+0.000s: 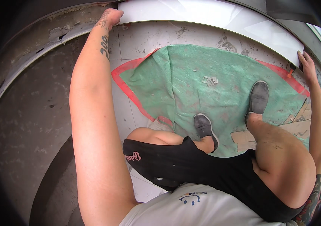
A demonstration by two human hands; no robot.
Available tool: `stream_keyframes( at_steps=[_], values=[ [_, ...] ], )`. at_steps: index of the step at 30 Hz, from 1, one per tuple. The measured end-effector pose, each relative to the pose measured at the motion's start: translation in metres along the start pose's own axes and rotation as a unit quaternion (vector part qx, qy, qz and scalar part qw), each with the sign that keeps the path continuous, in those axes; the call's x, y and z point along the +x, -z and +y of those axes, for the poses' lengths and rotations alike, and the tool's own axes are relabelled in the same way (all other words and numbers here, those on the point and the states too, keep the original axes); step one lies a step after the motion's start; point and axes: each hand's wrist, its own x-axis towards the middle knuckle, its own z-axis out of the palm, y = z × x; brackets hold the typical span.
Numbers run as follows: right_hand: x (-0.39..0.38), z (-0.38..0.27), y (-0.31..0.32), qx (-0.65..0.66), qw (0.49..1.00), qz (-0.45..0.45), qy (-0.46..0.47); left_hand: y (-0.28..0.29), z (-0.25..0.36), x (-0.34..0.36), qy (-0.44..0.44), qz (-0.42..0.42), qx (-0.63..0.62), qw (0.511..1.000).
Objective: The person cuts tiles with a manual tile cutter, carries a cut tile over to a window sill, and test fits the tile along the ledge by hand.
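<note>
A long, glossy white slab (205, 17), perhaps a tile strip, stretches across the top of the head view. At its left end my left hand (110, 17) is closed on the edge, with the fingertips partly hidden. My right hand (307, 64) grips the opposite end, its fingers bent over the corner. Both arms are spread wide. Just below the slab near my right hand is a small orange clip (290, 74), and a reddish clip (125, 26) lies under the left end.
A green tarp (205, 101) with red borders covers pale floor tiles under my shoes. White plastic bits (210, 80) lie on it. Torn cardboard (243, 140) is at the right. A rough grey surface (36, 101) fills the left, and a broken ledge (60, 32) runs along the upper left.
</note>
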Motion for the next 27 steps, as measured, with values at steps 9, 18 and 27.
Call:
stream_keyframes(
  at_steps=[9,18,27],
  values=[
    [-0.001,-0.003,0.004,-0.018,1.0,-0.008,-0.005,-0.002,0.001,0.001,-0.003,-0.011,-0.004,1.0],
    [-0.008,-0.01,0.003,-0.002,1.0,0.004,-0.013,-0.005,-0.004,0.01,-0.015,-0.027,-0.055,0.998],
    [-0.014,-0.014,-0.004,0.047,0.999,0.008,0.0,-0.007,-0.001,0.0,-0.012,-0.016,-0.031,0.999]
  ],
)
